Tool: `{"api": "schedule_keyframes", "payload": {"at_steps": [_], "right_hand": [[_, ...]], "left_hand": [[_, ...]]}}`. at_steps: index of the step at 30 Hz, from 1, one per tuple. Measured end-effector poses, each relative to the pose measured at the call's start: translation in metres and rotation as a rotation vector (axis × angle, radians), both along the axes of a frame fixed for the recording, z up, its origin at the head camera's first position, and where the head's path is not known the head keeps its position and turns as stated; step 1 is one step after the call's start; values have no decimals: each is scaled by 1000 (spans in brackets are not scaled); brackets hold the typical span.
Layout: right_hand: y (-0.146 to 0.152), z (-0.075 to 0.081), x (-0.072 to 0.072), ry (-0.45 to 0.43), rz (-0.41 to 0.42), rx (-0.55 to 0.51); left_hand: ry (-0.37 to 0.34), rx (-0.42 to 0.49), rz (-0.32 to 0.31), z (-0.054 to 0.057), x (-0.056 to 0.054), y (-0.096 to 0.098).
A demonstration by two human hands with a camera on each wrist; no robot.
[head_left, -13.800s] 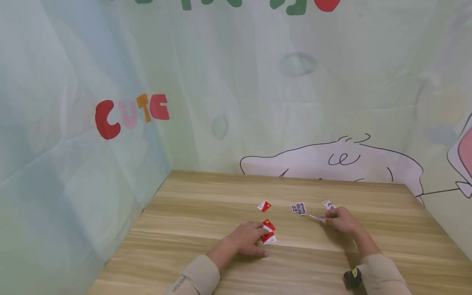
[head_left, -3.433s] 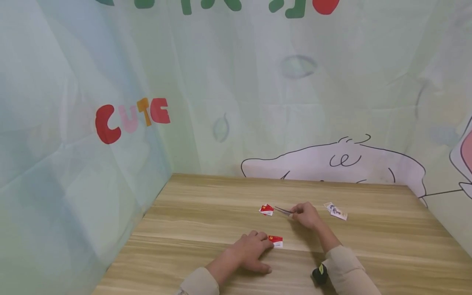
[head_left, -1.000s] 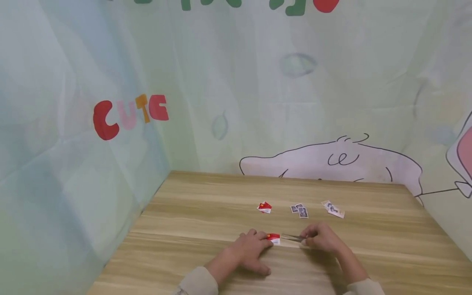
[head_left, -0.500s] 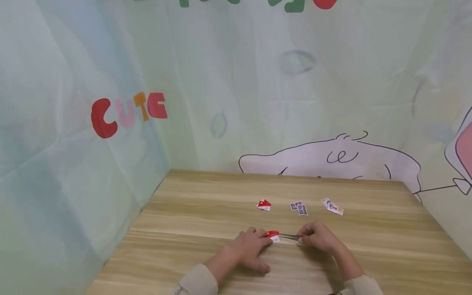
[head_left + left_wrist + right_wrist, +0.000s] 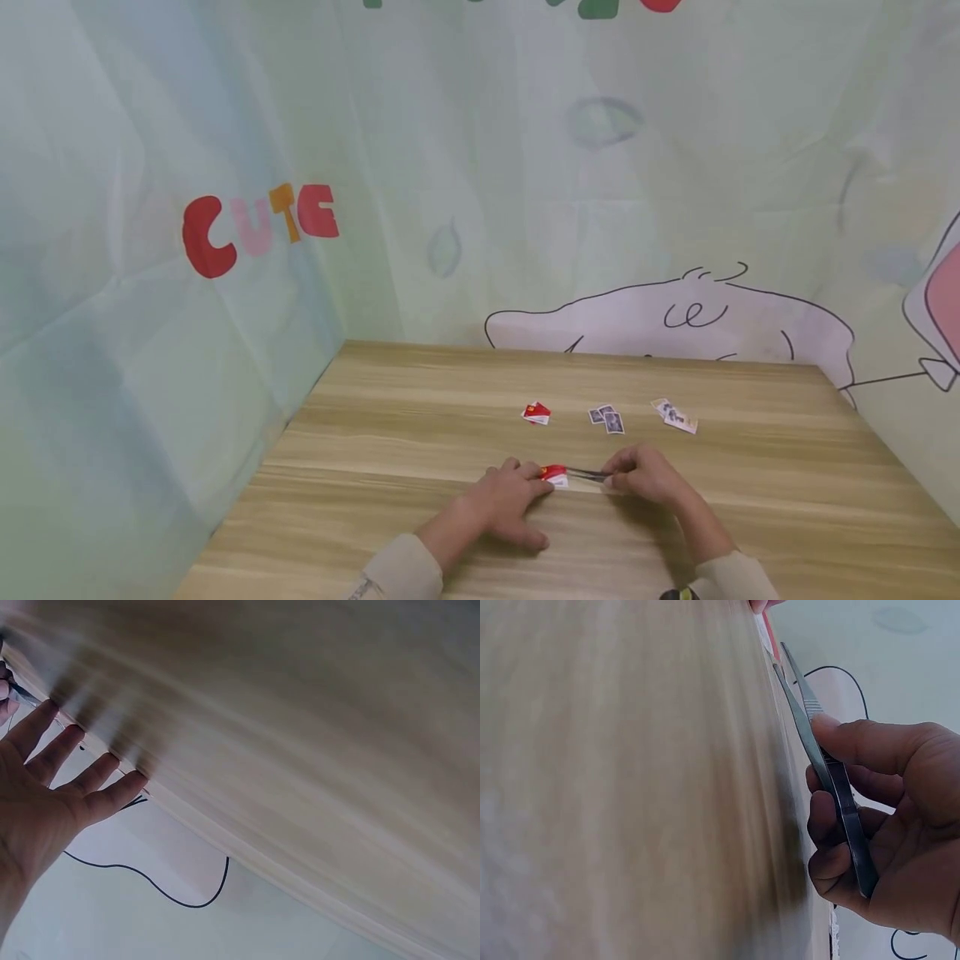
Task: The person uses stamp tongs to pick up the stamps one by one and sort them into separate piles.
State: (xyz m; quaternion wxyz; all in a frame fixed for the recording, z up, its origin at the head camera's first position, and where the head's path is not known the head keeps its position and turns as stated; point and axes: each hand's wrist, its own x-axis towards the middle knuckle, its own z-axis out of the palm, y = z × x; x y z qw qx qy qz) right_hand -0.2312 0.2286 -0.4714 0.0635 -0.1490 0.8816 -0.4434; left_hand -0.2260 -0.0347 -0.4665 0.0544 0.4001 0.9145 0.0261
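Observation:
My left hand [image 5: 510,504] lies palm down on the table, fingers spread and straight. Its fingertips touch the left edge of a small red-and-white, stamp-sized paper [image 5: 556,476]. From the right, my right hand [image 5: 648,477] holds metal tweezers [image 5: 821,761] between thumb and fingers. In the right wrist view the tweezer tips are slightly apart; in the head view they reach the paper's right edge. Farther back lie an overlapping pile of red-and-white papers [image 5: 537,414], several grey pictures with white borders [image 5: 613,423], and a pair of pale printed papers [image 5: 678,418].
The wood-grain table [image 5: 420,392] meets a printed cloth backdrop [image 5: 420,167] at its back and left edges. A dark device [image 5: 678,594] sits at the right cuff, at the bottom of the head view.
Since the oldest frame, a red-and-white paper has joined the back pile, and the grey and pale groups have grown. Over the last second, the tweezers moved left to the front paper's edge.

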Motion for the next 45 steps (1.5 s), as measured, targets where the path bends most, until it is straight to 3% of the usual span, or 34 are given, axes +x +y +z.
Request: {"api": "schedule_keyframes", "payload": {"at_steps": [7,22,30,45], "right_hand": [[-2,-1,-2,23,68,17],[-5,-2,-4,63,63,20],[2,2,2,56,47,-6],[4,1,2,69,11,-1]], "left_hand": [[-19,4,-2,0,-1,-1],[-67,19,25,4,0,-2],[33,15,36,11,2,-5],[110,33,39,6,1,-11]]}}
